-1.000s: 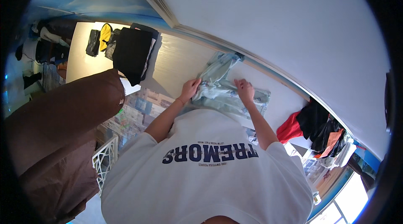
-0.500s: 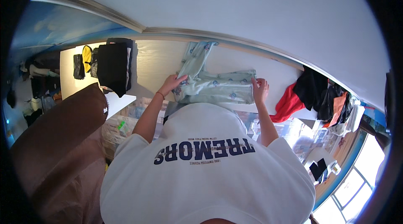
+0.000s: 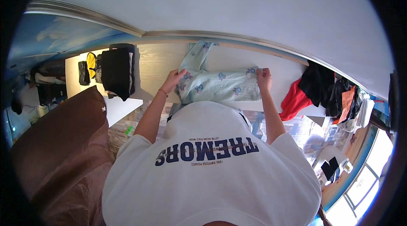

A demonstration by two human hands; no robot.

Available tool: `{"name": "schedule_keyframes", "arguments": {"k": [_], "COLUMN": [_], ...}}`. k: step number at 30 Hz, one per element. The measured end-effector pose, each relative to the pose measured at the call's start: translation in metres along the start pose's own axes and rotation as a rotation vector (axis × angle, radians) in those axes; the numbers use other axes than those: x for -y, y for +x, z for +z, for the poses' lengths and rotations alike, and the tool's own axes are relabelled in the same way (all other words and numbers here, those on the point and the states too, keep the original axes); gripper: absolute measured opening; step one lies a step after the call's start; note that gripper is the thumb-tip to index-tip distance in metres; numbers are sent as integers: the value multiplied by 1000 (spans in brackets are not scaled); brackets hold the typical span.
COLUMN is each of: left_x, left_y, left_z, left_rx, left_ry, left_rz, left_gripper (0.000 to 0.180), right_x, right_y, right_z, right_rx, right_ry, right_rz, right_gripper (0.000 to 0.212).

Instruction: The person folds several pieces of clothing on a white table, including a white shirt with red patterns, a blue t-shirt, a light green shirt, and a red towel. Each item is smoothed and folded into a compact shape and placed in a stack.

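the landmark is the black folded stack [image 3: 116,71], which lies on the pale table [image 3: 159,54]. to the right of that stack, a pale green garment [image 3: 218,85] with small blue printed figures is laid out on the table. its broad part runs away from the stack, and a narrower strip at its end nearer the stack reaches toward the far edge of the table.

the left hand [image 3: 172,80], between the stack and the broad part, is mostly closed and has the garment's near end between thumb and bent fingers; a thin bracelet [image 3: 164,93] sits on its wrist. the right hand [image 3: 264,79], farther from the stack, is curled nearly closed and pinches the garment's opposite end near a corner.

just left of the stack are a yellow item [image 3: 91,63] and a small dark bundle [image 3: 83,73]. well to the right of it, beyond the right hand, red cloth [image 3: 294,102] and black cloth [image 3: 317,82] lie in a heap, with orange cloth [image 3: 346,102] farther along. nearer the wearer than the stack, a large brown cover [image 3: 63,137] stands at the left.
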State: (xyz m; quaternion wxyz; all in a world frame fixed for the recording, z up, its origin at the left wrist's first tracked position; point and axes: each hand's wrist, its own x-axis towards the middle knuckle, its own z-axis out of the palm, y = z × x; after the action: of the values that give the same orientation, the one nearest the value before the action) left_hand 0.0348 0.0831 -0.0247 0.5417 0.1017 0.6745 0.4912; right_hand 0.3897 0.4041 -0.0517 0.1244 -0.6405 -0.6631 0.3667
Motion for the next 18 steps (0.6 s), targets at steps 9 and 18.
{"name": "schedule_keyframes", "arguments": {"k": [9,18], "left_x": [27,49], "left_y": [25,-6], "left_z": [5,-8], "left_rx": [-206,-357], "left_ry": [-147,249], "left_rz": [237,285], "left_gripper": [43,52], "right_x": [17,-47], "right_y": [-23,-101], "right_z": [-12,-30], "right_rx": [-171,-171], "right_ry": [95,-362], "right_rz": [-7,-97], "right_gripper": [41,43]}}
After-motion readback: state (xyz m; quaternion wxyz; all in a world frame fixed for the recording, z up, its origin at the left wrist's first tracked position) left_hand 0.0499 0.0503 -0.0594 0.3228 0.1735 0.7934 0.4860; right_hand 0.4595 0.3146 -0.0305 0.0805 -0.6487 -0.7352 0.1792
